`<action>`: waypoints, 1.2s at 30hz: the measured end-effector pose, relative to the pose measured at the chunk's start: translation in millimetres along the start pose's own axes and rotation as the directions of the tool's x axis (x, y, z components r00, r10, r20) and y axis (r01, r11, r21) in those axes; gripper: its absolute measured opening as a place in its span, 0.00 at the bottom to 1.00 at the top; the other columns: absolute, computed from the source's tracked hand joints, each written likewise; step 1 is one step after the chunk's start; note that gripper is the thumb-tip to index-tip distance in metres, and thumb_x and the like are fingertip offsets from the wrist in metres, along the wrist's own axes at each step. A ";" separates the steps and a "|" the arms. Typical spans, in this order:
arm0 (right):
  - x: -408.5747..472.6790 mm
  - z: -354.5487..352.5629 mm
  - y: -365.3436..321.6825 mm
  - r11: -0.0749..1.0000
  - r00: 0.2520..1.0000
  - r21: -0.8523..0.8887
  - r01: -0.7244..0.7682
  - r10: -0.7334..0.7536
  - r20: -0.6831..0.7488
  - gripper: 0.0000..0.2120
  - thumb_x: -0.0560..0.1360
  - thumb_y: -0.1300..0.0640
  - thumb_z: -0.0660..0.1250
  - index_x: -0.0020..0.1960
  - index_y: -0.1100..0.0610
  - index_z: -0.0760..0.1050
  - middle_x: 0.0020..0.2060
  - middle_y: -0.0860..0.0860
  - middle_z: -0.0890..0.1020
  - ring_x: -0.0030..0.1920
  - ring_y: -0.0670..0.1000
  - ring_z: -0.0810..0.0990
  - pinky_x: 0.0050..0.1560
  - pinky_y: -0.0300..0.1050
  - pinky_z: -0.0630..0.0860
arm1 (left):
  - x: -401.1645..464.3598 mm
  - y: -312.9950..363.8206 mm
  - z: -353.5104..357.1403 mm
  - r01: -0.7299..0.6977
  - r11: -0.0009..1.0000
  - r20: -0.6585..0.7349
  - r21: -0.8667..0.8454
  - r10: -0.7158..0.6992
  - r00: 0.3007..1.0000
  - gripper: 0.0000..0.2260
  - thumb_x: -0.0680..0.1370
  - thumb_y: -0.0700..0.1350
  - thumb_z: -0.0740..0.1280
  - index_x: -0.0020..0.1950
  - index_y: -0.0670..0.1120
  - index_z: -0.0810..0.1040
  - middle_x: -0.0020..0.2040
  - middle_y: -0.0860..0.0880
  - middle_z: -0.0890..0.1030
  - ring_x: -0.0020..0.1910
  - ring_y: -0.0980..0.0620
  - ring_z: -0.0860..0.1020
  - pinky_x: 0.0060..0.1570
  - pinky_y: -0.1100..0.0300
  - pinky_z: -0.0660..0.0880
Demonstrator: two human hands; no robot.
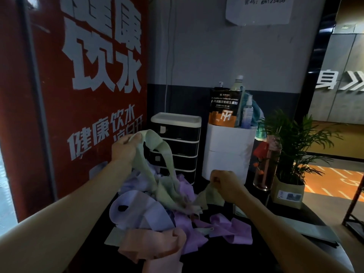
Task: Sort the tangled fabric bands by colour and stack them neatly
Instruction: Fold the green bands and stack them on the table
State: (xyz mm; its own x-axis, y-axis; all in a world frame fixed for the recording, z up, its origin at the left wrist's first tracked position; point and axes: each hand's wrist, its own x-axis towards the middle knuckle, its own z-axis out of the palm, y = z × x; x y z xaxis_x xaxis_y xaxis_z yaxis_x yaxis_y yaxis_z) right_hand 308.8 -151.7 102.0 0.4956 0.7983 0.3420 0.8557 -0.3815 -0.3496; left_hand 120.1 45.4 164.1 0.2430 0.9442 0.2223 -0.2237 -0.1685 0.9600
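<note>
A tangled heap of fabric bands lies on the dark table (226,259). My left hand (126,148) is raised and grips the top of a pale green band (167,152), whose loop hangs down into the heap. My right hand (226,186) is lower and pinches another pale green piece (208,196) at the heap's right side. In the heap lie lavender bands (137,211), purple bands (228,227) and a pink band (157,245) nearest me. A flat pale green band (113,236) peeks out under the pink one.
Behind the heap stands a black drawer unit (177,146) with a white top. To its right is a white cylinder (228,152) bearing a pouch and bottles. A glass bottle (265,166) and a potted plant (291,154) stand at the right. A red sign panel (88,85) closes the left.
</note>
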 end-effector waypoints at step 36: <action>47.7 -79.3 -147.5 0.745 0.973 0.634 0.208 -0.091 -0.212 0.08 0.79 0.60 0.61 0.52 0.63 0.78 0.42 0.53 0.81 0.42 0.48 0.81 0.46 0.39 0.79 | -1.5 89.3 24.5 -0.213 0.962 0.285 -0.171 0.256 0.924 0.05 0.76 0.48 0.68 0.41 0.48 0.79 0.41 0.48 0.80 0.40 0.50 0.77 0.44 0.55 0.76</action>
State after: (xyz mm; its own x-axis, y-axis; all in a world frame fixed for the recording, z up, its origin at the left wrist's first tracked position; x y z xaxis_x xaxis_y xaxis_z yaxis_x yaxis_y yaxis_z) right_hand 218.0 -94.3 239.0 0.4358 0.7130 0.5493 0.6464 0.1767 -0.7422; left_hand 122.9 22.1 253.6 0.4360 0.7488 0.4992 -0.4281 -0.3153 0.8469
